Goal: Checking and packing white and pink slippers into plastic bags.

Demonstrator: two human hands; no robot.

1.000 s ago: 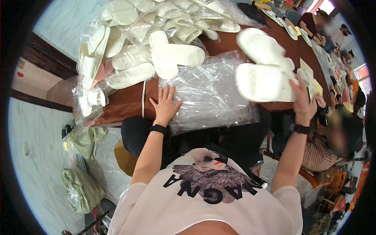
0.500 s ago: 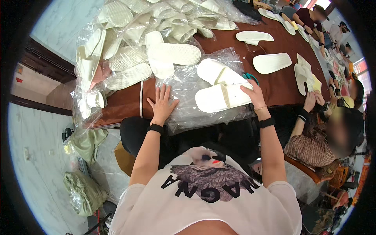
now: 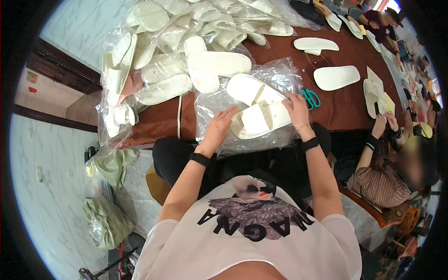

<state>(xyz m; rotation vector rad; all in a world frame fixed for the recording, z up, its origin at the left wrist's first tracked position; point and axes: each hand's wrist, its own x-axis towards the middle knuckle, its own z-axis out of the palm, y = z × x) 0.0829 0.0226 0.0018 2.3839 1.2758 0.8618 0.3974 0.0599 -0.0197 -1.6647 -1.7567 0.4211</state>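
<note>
Centrally, two white slippers (image 3: 259, 120) lie side by side on a clear bag (image 3: 219, 100), between the left hand (image 3: 219, 129) and the right hand (image 3: 298, 112). The left hand lies at the left end of the nearer slipper, its fingers extended and close together; whether they press on it or only hover cannot be told. The right hand bends its fingers over the right ends of the two; whether it pinches them or merely rests there is likewise unclear. The step in hand appears to be the setting and squaring of the slippers on the bag. The next move, by judgement, calls for the two to be kept aligned while the thin film is left free of the fingertips. Just right of the right hand lie teal scissors (image 3: 311, 99); beyond them are two spare slippers (image 3: 337, 78), soles upward. Past the left hand, on the far side, rises a pile (image 3: 196, 25) of wrapped slippers. Hidden are the left thumb, the undersides of both slippers and the stretch of bag beneath them; glare on the film obscures its opening. The pile is cut off at the upper edge, and the far right is too small to read.
</note>
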